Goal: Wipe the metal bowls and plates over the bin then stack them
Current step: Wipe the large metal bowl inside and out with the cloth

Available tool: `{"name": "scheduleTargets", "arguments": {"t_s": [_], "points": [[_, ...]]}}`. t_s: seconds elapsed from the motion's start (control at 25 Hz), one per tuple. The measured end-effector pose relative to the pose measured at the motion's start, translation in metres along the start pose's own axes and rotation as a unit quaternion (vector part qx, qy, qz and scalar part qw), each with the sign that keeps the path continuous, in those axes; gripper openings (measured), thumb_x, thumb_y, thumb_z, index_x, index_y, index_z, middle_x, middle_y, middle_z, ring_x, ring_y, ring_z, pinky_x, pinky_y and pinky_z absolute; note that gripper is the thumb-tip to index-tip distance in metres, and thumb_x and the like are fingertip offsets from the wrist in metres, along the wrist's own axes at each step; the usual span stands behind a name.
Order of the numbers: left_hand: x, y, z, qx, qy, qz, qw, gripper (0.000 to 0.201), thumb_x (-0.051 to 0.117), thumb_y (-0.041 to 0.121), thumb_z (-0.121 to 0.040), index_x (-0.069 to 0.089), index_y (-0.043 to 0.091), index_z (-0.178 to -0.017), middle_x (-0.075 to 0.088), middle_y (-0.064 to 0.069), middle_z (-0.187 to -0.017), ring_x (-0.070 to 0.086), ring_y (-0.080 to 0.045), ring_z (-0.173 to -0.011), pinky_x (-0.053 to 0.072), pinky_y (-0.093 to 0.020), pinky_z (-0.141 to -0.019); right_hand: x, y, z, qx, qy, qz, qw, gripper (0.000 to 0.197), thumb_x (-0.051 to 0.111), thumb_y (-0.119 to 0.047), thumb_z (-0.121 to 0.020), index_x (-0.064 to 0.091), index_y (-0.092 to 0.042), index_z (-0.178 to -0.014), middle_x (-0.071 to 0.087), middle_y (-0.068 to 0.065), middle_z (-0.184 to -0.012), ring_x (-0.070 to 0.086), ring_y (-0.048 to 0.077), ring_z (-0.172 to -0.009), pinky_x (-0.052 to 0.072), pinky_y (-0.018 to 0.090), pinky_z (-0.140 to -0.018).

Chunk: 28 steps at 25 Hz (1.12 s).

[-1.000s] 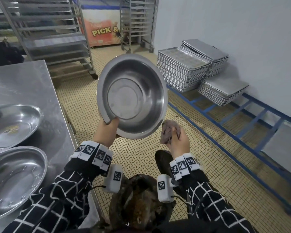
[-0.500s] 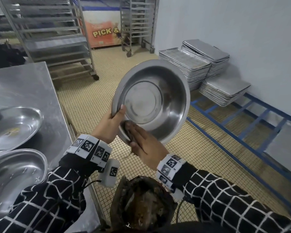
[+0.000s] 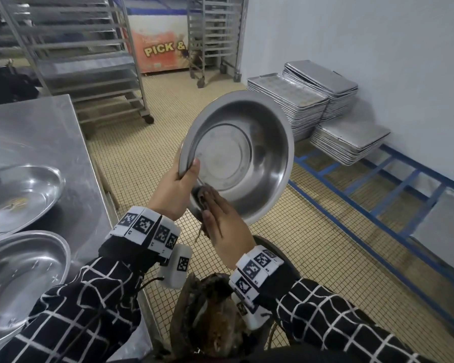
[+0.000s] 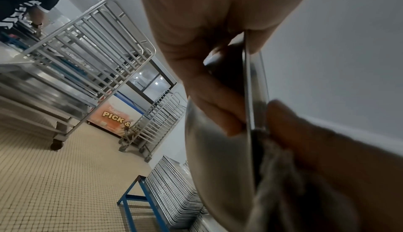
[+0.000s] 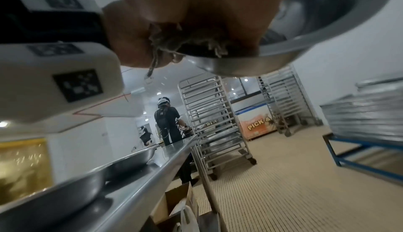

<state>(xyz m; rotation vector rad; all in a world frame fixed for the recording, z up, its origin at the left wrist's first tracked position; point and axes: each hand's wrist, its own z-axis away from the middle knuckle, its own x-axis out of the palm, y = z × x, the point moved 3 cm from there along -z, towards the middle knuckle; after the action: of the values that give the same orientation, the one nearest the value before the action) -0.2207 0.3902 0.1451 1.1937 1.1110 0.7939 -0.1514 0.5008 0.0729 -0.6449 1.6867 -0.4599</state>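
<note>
While my left hand (image 3: 176, 188) gripped the rim of the metal bowl (image 3: 249, 155), thumb hooked inside and fingers curled behind, the bowl stood tilted on edge in the air, its hollow facing me. It hung above and just beyond the bin (image 3: 215, 318), whose dark, soiled opening sat low between my checked sleeves (image 3: 71, 310). My right hand (image 3: 223, 224) lay flat with straight fingers against the bowl's lower rim, pressing a grey cloth (image 3: 201, 193) onto the metal; a frayed end of that cloth (image 5: 165, 40) dangled under the palm in the right wrist view. From the left wrist camera I saw the bowl's rim (image 4: 250, 89) edge-on, pinched by my fingers (image 4: 218, 104).

Left of the bowl stood the steel table (image 3: 37, 134), carrying two more metal dishes (image 3: 19, 192), one behind the other, apart from each other. Right of the bowl, stacks of baking trays (image 3: 299, 100) rested on a blue frame (image 3: 372, 195) against the wall. Beyond the bowl were wheeled tray racks (image 3: 84, 48) and an orange-fronted chest freezer (image 3: 160, 48). Another person (image 5: 167, 125) stood at the table's far end.
</note>
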Motion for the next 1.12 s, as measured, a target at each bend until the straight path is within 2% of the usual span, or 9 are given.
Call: {"name": "scheduleTargets", "arguments": {"t_s": [0.08, 0.24, 0.32, 0.48, 0.64, 0.76, 0.88, 1.0, 1.12], "points": [[-0.001, 0.003, 0.000, 0.009, 0.000, 0.013, 1.000, 0.045, 0.040, 0.043, -0.099, 0.050, 0.017, -0.133, 0.068, 0.002, -0.107, 0.065, -0.013, -0.097, 0.052, -0.025, -0.084, -0.009, 0.006, 0.007, 0.009, 0.001, 0.051, 0.999, 0.053, 0.016, -0.047, -0.102, 0.019, -0.029, -0.151, 0.024, -0.007, -0.156, 0.029, 0.013, -0.140, 0.031, 0.033, -0.111], [-0.004, -0.001, 0.002, 0.020, 0.005, 0.033, 0.999, 0.037, 0.043, 0.039, -0.099, 0.051, 0.020, -0.129, 0.069, 0.001, -0.106, 0.068, -0.014, -0.093, 0.053, -0.032, -0.083, -0.038, 0.050, 0.005, -0.008, -0.068, 0.260, 0.963, 0.064, 0.003, -0.051, -0.098, 0.026, -0.021, -0.149, 0.026, 0.001, -0.155, 0.025, 0.019, -0.143, 0.011, 0.031, -0.113], [-0.001, -0.006, 0.004, 0.003, 0.004, 0.028, 1.000, 0.036, 0.043, 0.041, -0.099, 0.051, 0.022, -0.127, 0.070, -0.002, -0.100, 0.069, -0.020, -0.086, 0.055, -0.034, -0.072, -0.051, 0.073, -0.005, -0.003, -0.080, 0.341, 0.937, 0.066, 0.000, -0.051, -0.096, 0.023, -0.021, -0.150, 0.024, 0.001, -0.156, 0.018, 0.019, -0.145, 0.005, 0.034, -0.116], [0.012, -0.011, 0.012, -0.047, 0.004, 0.053, 0.997, 0.031, 0.040, 0.042, -0.100, 0.049, 0.026, -0.124, 0.069, -0.010, -0.098, 0.070, -0.025, -0.076, 0.056, -0.034, -0.060, -0.079, 0.102, -0.023, 0.089, -0.014, 0.415, 0.905, 0.056, 0.019, -0.036, -0.101, 0.004, -0.020, -0.153, -0.006, -0.001, -0.160, -0.012, 0.021, -0.146, -0.007, 0.043, -0.116], [0.018, -0.008, 0.019, -0.059, 0.009, 0.088, 0.994, 0.032, 0.041, 0.041, -0.100, 0.048, 0.024, -0.126, 0.070, -0.011, -0.093, 0.071, -0.022, -0.069, 0.056, -0.032, -0.056, -0.095, 0.104, -0.025, 0.105, 0.134, 0.289, 0.942, 0.066, 0.037, -0.026, -0.100, -0.005, -0.015, -0.150, -0.014, 0.006, -0.158, -0.007, 0.026, -0.145, 0.017, 0.043, -0.117], [0.017, -0.007, 0.024, -0.086, 0.004, 0.104, 0.991, 0.027, 0.041, 0.039, -0.100, 0.053, 0.019, -0.112, 0.068, -0.008, -0.080, 0.067, -0.018, -0.056, 0.057, -0.032, -0.051, -0.107, 0.103, -0.025, 0.145, 0.232, 0.093, 0.957, 0.059, 0.045, -0.024, -0.098, 0.020, -0.011, -0.150, 0.016, 0.010, -0.157, 0.042, 0.026, -0.132, 0.046, 0.027, -0.092], [0.012, -0.011, 0.026, -0.112, -0.018, 0.098, 0.989, 0.030, 0.043, 0.040, -0.099, 0.057, 0.014, -0.104, 0.068, -0.010, -0.081, 0.067, -0.025, -0.063, 0.058, -0.039, -0.062, -0.123, 0.102, -0.027, 0.206, 0.250, -0.050, 0.945, 0.038, 0.053, -0.021, -0.095, 0.047, -0.010, -0.131, 0.059, 0.004, -0.124, 0.058, 0.016, -0.107, 0.042, 0.024, -0.085], [-0.001, -0.017, 0.021, -0.136, -0.028, 0.087, 0.986, 0.036, 0.046, 0.043, -0.097, 0.060, 0.010, -0.103, 0.068, -0.018, -0.088, 0.066, -0.036, -0.075, 0.058, -0.048, -0.072, -0.129, 0.108, -0.025, 0.216, 0.195, -0.076, 0.954, 0.020, 0.056, -0.026, -0.093, 0.059, -0.010, -0.105, 0.063, -0.003, -0.091, 0.060, 0.015, -0.086, 0.044, 0.025, -0.071], [-0.012, -0.024, 0.016, -0.142, -0.035, 0.092, 0.985, 0.040, 0.051, 0.044, -0.094, 0.060, 0.010, -0.112, 0.069, -0.018, -0.089, 0.067, -0.034, -0.072, 0.058, -0.041, -0.061, -0.125, 0.111, -0.019, 0.220, 0.167, -0.054, 0.960, 0.019, 0.061, -0.026, -0.091, 0.060, -0.007, -0.091, 0.061, 0.000, -0.076, 0.055, 0.014, -0.067, 0.034, 0.023, -0.055]]}}
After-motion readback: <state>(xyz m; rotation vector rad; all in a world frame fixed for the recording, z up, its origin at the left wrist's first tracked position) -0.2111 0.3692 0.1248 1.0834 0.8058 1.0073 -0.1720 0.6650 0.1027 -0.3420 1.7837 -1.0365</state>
